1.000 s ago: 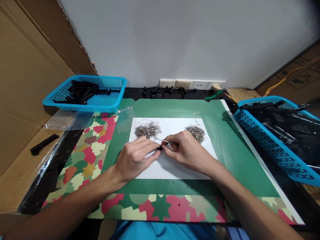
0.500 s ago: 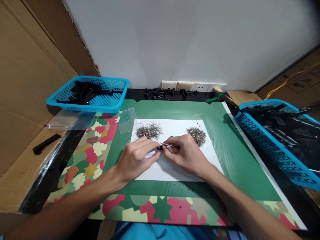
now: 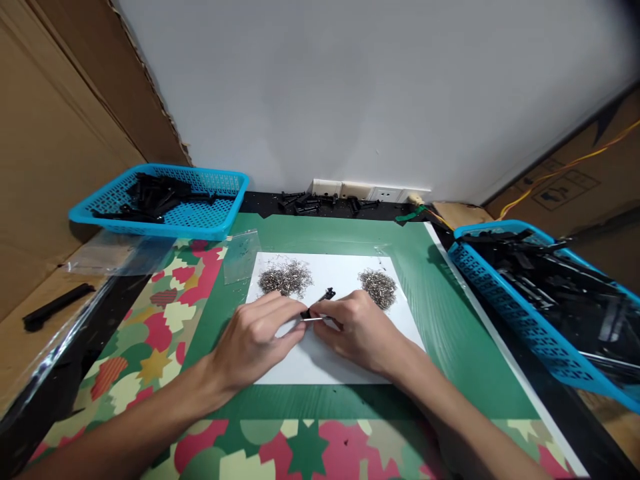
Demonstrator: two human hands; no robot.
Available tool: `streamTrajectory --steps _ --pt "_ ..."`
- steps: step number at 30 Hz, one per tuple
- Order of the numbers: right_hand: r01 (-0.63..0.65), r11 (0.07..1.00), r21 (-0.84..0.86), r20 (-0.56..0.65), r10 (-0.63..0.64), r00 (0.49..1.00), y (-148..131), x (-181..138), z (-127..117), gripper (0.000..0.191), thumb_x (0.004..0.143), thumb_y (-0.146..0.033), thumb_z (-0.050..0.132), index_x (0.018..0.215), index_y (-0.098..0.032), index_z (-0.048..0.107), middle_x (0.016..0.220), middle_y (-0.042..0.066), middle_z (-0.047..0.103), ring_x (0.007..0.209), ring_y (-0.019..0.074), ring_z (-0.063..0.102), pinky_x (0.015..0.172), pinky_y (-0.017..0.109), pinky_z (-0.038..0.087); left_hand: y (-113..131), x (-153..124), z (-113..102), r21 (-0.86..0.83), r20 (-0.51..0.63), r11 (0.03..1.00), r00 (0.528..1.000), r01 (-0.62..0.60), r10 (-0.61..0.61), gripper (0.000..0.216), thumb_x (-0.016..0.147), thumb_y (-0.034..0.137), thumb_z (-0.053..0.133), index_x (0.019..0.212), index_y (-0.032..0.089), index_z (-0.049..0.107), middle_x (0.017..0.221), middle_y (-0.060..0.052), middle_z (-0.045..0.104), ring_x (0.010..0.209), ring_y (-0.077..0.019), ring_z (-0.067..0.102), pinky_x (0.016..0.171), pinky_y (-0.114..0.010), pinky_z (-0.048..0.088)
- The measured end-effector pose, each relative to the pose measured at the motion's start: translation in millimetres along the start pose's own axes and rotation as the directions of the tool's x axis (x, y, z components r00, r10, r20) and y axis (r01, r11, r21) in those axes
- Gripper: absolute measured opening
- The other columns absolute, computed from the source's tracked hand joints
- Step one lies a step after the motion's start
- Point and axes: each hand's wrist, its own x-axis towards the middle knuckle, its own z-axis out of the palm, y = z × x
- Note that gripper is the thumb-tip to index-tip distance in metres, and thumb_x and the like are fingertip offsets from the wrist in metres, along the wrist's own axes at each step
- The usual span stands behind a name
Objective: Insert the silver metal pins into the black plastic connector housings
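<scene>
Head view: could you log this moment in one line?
left hand: holds black part | right hand: holds thin rod | white paper: two piles of metal pieces

I get moderate, cool indoor light that seems to fall from above; the grey wall [image 3: 310, 87] dims into a dark patch at the far right; a soft shadow lies under the right hand [image 3: 355, 332] on the white paper [image 3: 295, 368]; pale sheen streaks the green mat [image 3: 437, 320]; my wide view stretches the right basket [image 3: 520, 327] at the edge; the left metal pile [image 3: 286, 275] dissolves into unresolved speckle.
</scene>
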Motion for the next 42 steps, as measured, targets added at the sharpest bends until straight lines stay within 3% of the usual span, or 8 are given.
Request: streamTrajectory --steps 3,5,9,12,15,19,24,42 --pt "-0.067 0.997 0.032 0.058 0.065 0.996 -2 0 -17 0.021 0.093 -0.016 0.060 0.098 -0.017 0.081 0.055 -0.005 0.047 0.051 0.0094 0.033 0.056 0.027 0.028 1 1 1 0.015 -0.017 1.000 1.000 -0.007 0.008 0.013 0.096 0.011 0.071 0.108 0.016 0.073 0.095 -0.006 0.080 0.082 -0.0192 0.071 0.075 -0.033 0.059" --pt "-0.073 0.996 0.055 0.050 0.070 0.996 -3 -1 -28 0.022 0.101 -0.023 0.057 0.100 -0.018 0.079 0.058 -0.005 0.049 0.053 0.0101 0.035 0.057 0.026 0.030 1 1 2 0.018 -0.027 1.000 0.999 -0.017 0.017 0.014 0.095 0.012 0.074 0.108 0.017 0.073 0.096 -0.006 0.080 0.082 -0.0194 0.071 0.075 -0.033 0.059" --pt "-0.007 0.999 0.048 -0.029 0.009 1.000 -1 -2 -41 0.029 0.110 -0.024 0.047 0.101 -0.018 0.074 0.085 0.003 0.067 0.072 0.0142 0.055 0.068 0.027 0.042 0 -1 3 0.026 -0.037 0.999 0.999 -0.028 0.029 0.019 0.094 0.012 0.075 0.112 0.016 0.072 0.098 -0.006 0.080 0.082 -0.0195 0.070 0.076 -0.034 0.059" --pt "0.056 0.996 -0.065 -0.071 -0.061 0.996 5 -3 -41 0.028 0.110 -0.022 0.047 0.111 -0.019 0.075 0.103 0.009 0.069 0.094 0.0203 0.064 0.082 0.031 0.048 0 -1 1 0.028 -0.036 0.999 0.999 -0.040 0.041 0.017 0.094 0.012 0.075 0.111 0.016 0.072 0.099 -0.006 0.080 0.083 -0.0191 0.069 0.076 -0.034 0.059" --pt "0.072 0.994 -0.078 -0.168 -0.085 0.982 11 -2 -36 0.027 0.110 -0.022 0.051 0.116 -0.021 0.077 0.112 0.011 0.071 0.098 0.0219 0.068 0.085 0.034 0.051 0 -1 0 0.038 -0.027 0.998 0.998 -0.050 0.051 0.015 0.094 0.013 0.075 0.109 0.016 0.073 0.098 -0.006 0.080 0.083 -0.0191 0.069 0.074 -0.034 0.058" --pt "0.029 0.984 0.177 -0.296 0.025 0.955 8 0 -25 0.015 0.104 -0.028 0.066 0.100 -0.021 0.079 0.096 0.006 0.078 0.083 0.0186 0.072 0.076 0.030 0.054 0 -1 1 0.066 0.008 0.996 0.998 -0.062 0.061 0.017 0.096 0.013 0.074 0.112 0.016 0.073 0.098 -0.007 0.080 0.082 -0.0195 0.068 0.074 -0.034 0.058" --pt "-0.048 0.914 0.404 -0.276 0.171 0.946 -5 6 -9 0.019 0.097 -0.032 0.074 0.083 -0.019 0.075 0.079 0.003 0.078 0.072 0.0160 0.073 0.068 0.028 0.055 1 0 1 0.056 0.018 0.995 0.997 -0.080 0.079 0.014 0.097 0.012 0.072 0.110 0.016 0.073 0.100 -0.008 0.080 0.083 -0.0195 0.069 0.074 -0.034 0.058" --pt "-0.038 0.960 0.279 -0.296 0.124 0.947 -3 5 2 0.020 0.096 -0.033 0.074 0.082 -0.019 0.075 0.074 0.002 0.078 0.064 0.0138 0.069 0.062 0.027 0.050 -1 -3 1 0.045 0.028 0.996 0.997 -0.074 0.073 0.017 0.099 0.013 0.070 0.115 0.015 0.072 0.100 -0.008 0.079 0.085 -0.0200 0.070 0.076 -0.034 0.060"
